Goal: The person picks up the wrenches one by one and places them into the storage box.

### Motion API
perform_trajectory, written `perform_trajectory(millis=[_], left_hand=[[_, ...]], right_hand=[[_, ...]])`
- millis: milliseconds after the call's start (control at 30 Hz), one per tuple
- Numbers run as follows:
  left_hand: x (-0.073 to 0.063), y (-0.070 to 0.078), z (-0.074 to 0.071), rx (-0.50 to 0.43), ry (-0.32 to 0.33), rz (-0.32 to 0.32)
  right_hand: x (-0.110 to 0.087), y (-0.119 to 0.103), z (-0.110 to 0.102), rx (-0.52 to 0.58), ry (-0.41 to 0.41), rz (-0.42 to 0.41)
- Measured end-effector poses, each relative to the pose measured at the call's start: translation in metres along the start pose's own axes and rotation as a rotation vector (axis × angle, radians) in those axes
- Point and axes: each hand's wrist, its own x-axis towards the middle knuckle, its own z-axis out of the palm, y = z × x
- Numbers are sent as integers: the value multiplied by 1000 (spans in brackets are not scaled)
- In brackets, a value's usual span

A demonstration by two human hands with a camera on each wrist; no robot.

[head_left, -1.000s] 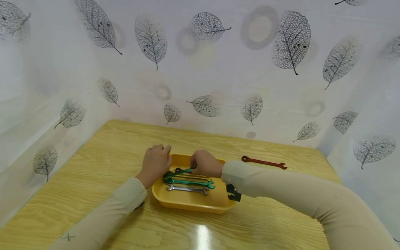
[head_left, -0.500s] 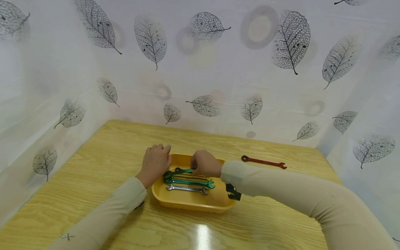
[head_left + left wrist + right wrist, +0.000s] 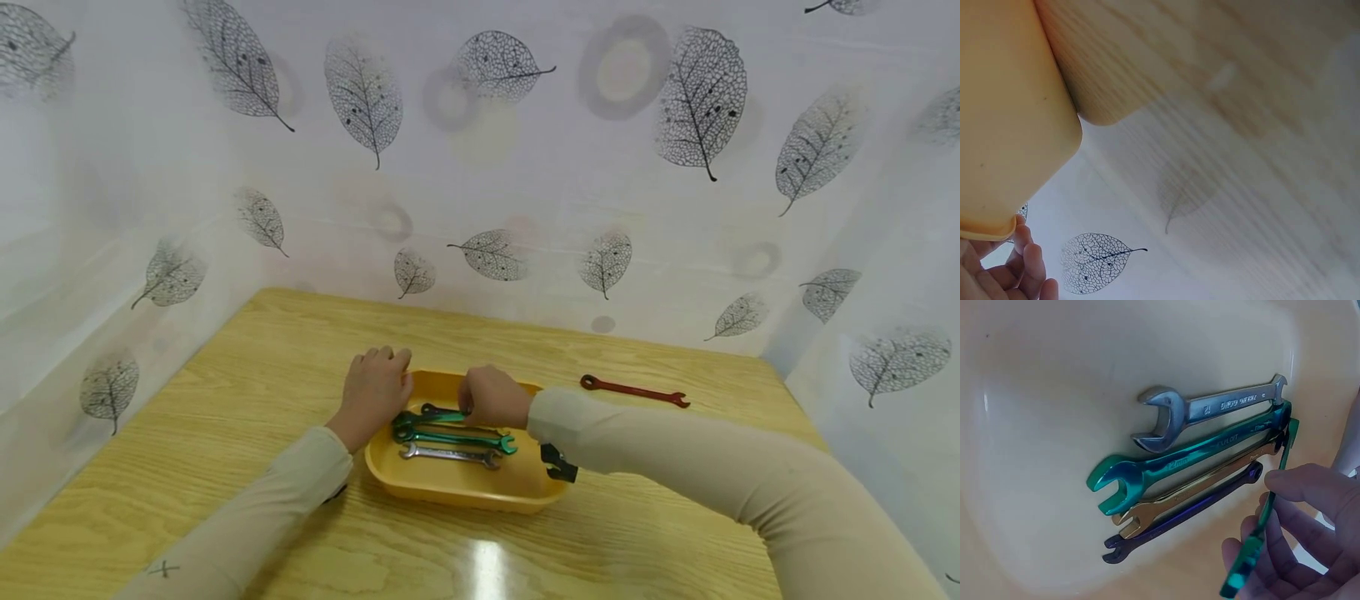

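Note:
My left hand (image 3: 372, 387) grips the left far corner of a yellow plastic tray (image 3: 465, 500); in the left wrist view its fingers (image 3: 1034, 262) curl at the rim. Inside the tray, my right hand (image 3: 1310, 525) pinches a green wrench (image 3: 1249, 553) between thumb and fingers, its far end by the ring ends of the other wrenches. Side by side on the tray floor lie a silver open-end wrench (image 3: 1229, 407), another green wrench (image 3: 1191, 455), a gold wrench (image 3: 1204, 477) and a dark purple wrench (image 3: 1210, 499). In the head view my right hand partly hides the gold and purple ones.
A red wrench (image 3: 633, 389) lies on the wooden table (image 3: 360, 550), beyond the tray to the right. Behind the table hangs a white leaf-print curtain (image 3: 510, 167), also along both sides. My right forearm crosses over the tray's right end.
The green wrench in my right hand has tilted down to lie flatter over the others. The right hand has lowered slightly. My left hand stays at the tray's corner.

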Motion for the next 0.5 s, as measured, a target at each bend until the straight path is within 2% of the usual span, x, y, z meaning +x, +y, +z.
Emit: perform_trajectory(millis=[200, 500], left_hand=[[0, 0, 1, 8, -23, -7], [0, -1, 2, 13, -25, -14]], right_hand=[[2, 4, 3, -24, -3, -9], [6, 7, 8, -53, -14, 7]])
